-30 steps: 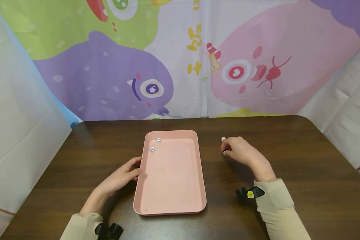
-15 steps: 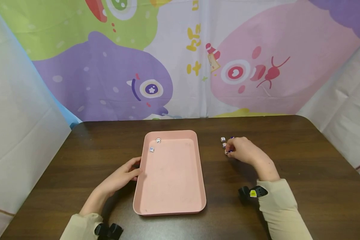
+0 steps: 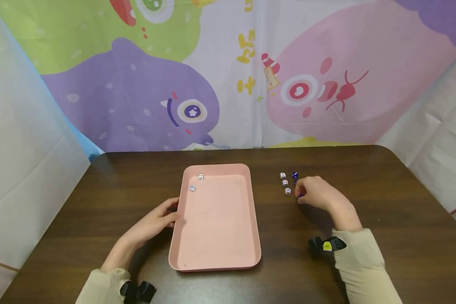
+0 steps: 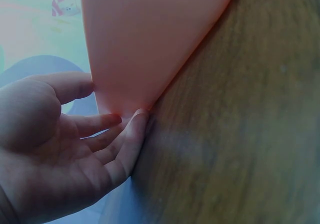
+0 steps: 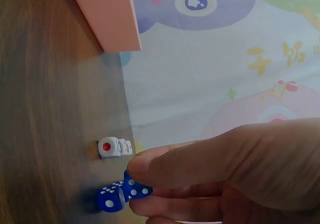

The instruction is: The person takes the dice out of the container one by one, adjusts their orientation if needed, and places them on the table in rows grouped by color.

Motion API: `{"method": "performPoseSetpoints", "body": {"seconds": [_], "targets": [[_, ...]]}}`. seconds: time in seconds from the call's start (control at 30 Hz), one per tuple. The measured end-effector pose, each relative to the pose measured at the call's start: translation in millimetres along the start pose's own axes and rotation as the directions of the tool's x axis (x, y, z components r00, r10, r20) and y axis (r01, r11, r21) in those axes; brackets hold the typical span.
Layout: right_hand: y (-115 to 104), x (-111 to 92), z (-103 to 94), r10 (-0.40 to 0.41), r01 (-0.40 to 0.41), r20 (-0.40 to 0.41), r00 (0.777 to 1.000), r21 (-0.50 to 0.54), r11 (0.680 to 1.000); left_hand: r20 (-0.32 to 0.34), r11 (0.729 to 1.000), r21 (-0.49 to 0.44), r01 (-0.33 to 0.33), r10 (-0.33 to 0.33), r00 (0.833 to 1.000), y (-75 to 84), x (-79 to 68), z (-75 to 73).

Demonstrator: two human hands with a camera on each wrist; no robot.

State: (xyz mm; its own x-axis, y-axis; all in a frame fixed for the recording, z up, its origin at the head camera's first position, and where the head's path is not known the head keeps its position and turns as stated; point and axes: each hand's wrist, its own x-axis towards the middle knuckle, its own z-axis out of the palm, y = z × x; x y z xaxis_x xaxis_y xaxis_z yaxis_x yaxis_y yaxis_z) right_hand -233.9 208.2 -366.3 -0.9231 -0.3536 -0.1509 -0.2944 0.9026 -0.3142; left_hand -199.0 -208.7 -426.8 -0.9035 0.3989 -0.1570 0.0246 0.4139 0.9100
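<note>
My left hand [image 3: 152, 223] rests against the left side of a pink tray [image 3: 253, 219]. In the left wrist view its fingertips touch the tray's outer wall [image 4: 145, 39], the thumb at the rim. At the right, my right hand [image 3: 319, 194] pinches a blue die [image 5: 138, 188] between thumb and finger, close beside another blue die [image 5: 111, 199]. A blue die [image 3: 295, 175] shows beyond that hand, which partly hides the blue row. Left of the blue dice, white dice [image 3: 287, 191] stand in a column. Two more white dice [image 3: 192, 188] lie in the tray's far left corner.
The dark wooden table [image 3: 289, 270] carries the tray left of its middle. A cartoon-printed curtain [image 3: 235, 105] hangs behind the far edge, with white cloth at both sides. Each wrist wears a black camera [image 3: 316, 245].
The right hand has shifted right and toward me, uncovering the white column and part of the blue row. The left hand and the tray have stayed put.
</note>
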Motion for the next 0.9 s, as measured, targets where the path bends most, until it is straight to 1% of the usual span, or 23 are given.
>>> {"method": "performPoseSetpoints", "body": {"seconds": [0.2,0.37,0.6,0.8,0.9], "targets": [[1.9,-2.8,-3.3,0.030,-0.030,0.018,0.999,0.016,0.999,-0.006,1.000,0.006,0.006,-0.006,1.000,0.2,0.8,0.0],[4.3,-4.0,-3.0,0.063,-0.063,0.020,0.998,0.024,0.998,0.001,1.000,0.011,-0.003,0.003,1.000,1.9,-0.3,-0.3],[6.8,-3.4,-1.9,0.099,-0.100,0.042,0.994,0.032,0.994,0.003,1.000,0.009,-0.011,0.011,1.000,3.0,-0.9,-1.6],[7.4,-2.7,1.2,0.151,-0.157,0.103,0.983,0.052,0.986,0.000,1.000,0.012,0.003,-0.003,1.000,3.2,-0.4,-0.7],[8.5,-2.6,2.9,0.166,-0.174,0.120,0.979,0.053,0.983,-0.001,1.000,0.015,0.004,-0.004,1.000,3.0,0.0,0.0]]}}
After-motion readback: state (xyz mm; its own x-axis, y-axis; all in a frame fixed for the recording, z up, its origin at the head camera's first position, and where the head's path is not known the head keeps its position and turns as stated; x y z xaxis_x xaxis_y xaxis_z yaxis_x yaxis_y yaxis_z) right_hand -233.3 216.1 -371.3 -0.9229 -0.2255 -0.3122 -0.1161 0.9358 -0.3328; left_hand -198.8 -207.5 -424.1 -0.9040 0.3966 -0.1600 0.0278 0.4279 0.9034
